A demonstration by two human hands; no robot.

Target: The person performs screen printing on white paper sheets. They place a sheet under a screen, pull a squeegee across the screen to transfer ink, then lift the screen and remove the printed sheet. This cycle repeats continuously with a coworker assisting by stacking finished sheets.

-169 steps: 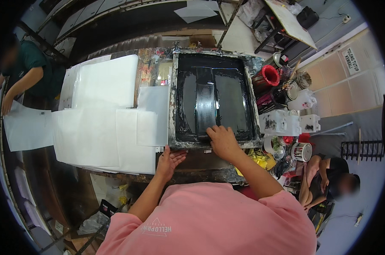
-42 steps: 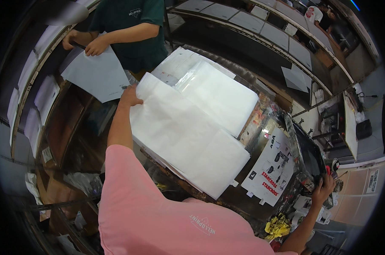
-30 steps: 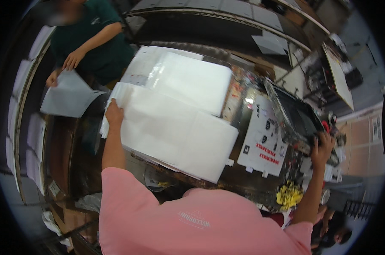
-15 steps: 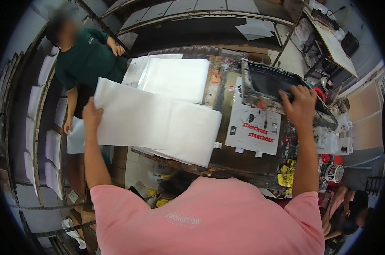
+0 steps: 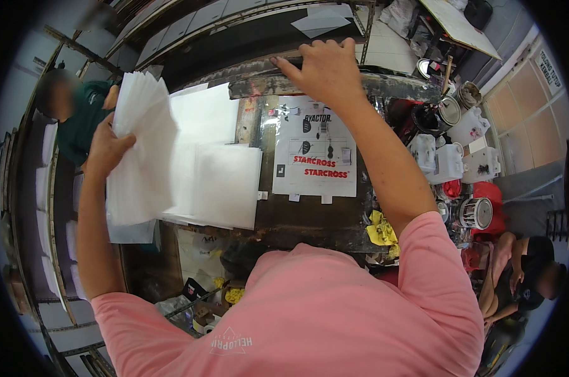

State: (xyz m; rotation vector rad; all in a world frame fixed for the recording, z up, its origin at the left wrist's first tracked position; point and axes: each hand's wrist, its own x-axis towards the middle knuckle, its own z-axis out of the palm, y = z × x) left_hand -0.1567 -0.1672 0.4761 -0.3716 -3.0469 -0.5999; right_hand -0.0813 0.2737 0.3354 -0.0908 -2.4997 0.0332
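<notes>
Left hand (image 5: 109,148) tight on bowed white sheets (image 5: 141,166), right hand (image 5: 328,71) tight on paint-smeared frame (image 5: 397,88)

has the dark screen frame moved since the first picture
Yes. The dark screen frame has tilted up and away, judged against the printed sheet, which it covered then and which now lies in view below its raised near edge.

"What runs along the top of the frame?"
"Dark shelving (image 5: 253,36), with pale floor (image 5: 384,49) to its right."
"And the right side?"
"A pale-topped table (image 5: 462,26) above, pale panelling (image 5: 517,116) below it, then grey wall (image 5: 528,217)."
</notes>
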